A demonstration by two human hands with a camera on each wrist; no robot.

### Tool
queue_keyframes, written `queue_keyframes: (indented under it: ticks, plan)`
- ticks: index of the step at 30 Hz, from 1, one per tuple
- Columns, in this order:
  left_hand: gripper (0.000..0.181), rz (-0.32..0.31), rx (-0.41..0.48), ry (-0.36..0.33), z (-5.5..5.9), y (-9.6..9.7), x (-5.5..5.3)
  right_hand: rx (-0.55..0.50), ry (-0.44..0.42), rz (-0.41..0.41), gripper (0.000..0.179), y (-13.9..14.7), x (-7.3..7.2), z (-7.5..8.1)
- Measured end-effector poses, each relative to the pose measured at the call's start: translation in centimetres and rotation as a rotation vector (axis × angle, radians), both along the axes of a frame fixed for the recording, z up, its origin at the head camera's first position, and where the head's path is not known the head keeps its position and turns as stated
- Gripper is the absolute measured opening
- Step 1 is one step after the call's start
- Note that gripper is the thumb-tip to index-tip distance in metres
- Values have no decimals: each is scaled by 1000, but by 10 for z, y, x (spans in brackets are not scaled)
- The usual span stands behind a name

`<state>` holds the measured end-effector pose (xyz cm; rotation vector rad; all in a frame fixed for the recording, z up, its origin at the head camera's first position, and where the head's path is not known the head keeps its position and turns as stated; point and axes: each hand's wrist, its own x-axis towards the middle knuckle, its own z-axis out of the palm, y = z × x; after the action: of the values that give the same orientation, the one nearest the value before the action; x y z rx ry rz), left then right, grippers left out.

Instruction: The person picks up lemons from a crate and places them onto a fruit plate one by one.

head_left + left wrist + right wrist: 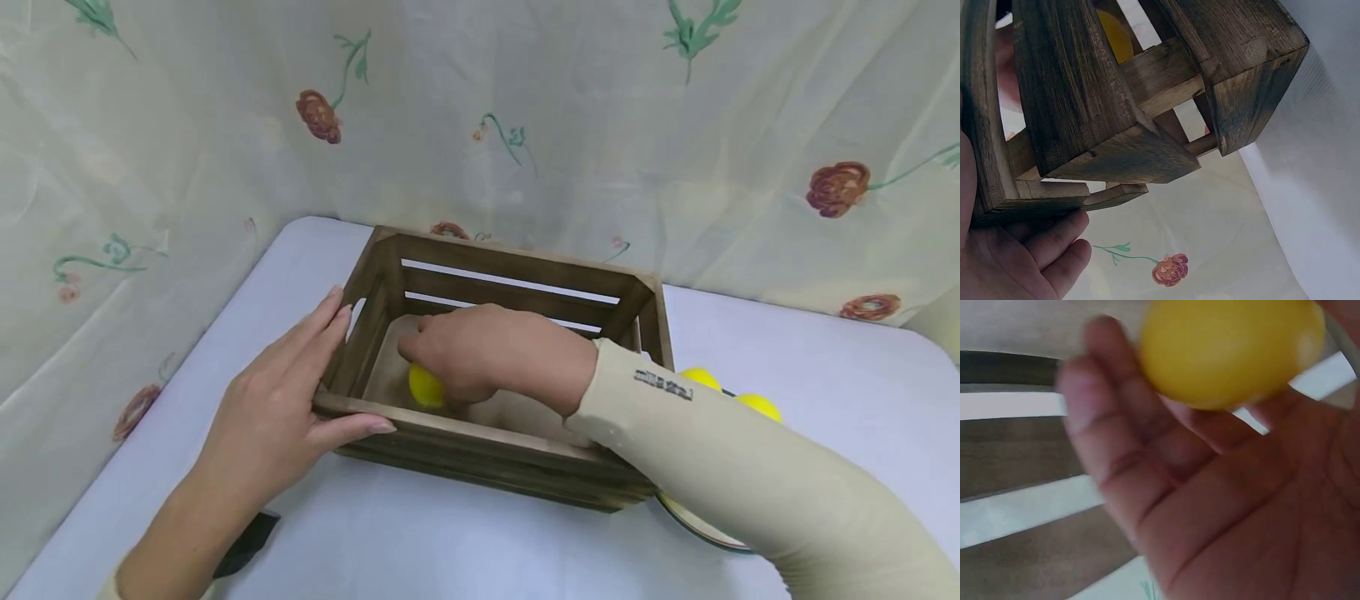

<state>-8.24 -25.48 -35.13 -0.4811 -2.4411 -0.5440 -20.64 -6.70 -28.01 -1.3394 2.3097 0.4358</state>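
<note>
A dark-stained slatted wooden crate [480, 446] stands on the white table. My left hand [273, 400] grips its near left corner, thumb over the front rim and fingers along the left side. The left wrist view shows those fingers against the slats [1072, 94]. My right hand [487, 346] reaches down inside the crate, holding a smooth yellow lemon [426, 387] low over the crate's pale bottom, toward the left end. In the right wrist view, the lemon [1229, 350] sits between the thumb side and the fingers. My right forearm crosses over the crate's right end.
To the right of the crate, partly behind my right sleeve, a rimmed plate [701, 523] lies on the table. Yellow lemons [760, 407] show there beyond the sleeve. A black object [247, 546] lies beside my left wrist. Flower-printed curtain [570, 125] hangs behind and left.
</note>
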Motion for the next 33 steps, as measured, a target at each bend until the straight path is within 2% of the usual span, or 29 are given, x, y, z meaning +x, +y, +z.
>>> queue_keyframes:
  ticks: [7,13,18,29,33]
  plan:
    - [107,-4,-16,4,2,-1,0,-18,-16,-17,52,14,0,25]
    - [106,-4,-19,20,2,-1,-1,-40,55,-7,48,31,7,52]
    - [104,-10,-9,30,0,0,0,-91,97,-20,45,56,18,67]
    - [104,-12,-17,39,1,0,-1,-213,146,-41,54,131,36,77]
    - [105,4,-21,28,1,0,1,-253,152,-27,58,160,42,75]
